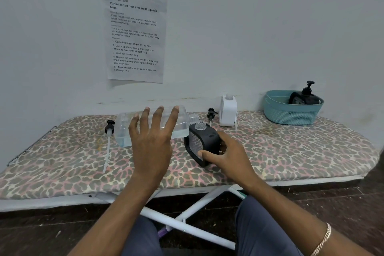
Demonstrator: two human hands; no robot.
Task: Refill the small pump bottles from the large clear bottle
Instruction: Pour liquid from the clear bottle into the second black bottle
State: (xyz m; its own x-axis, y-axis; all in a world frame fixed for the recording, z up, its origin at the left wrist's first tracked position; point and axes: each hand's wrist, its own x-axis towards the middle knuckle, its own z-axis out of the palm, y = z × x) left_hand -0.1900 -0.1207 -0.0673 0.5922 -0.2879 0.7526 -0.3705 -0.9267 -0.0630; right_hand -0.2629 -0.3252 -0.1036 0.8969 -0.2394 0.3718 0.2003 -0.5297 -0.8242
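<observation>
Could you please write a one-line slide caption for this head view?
Left hand tips the large clear plastic bottle toward the open black pump bottle steadied by the right hand.

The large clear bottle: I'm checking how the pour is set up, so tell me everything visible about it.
The large clear bottle looks like transparent plastic, with a ribbed, uncapped neck. It is tipped on its side, neck pointing right, just above the open mouth of the small black bottle. Clear liquid pools along its lower side; it is only partly full. The left hand grips it from the near side, fingers spread over the body. Whether its base rests on the leopard-print board cannot be told.
</observation>
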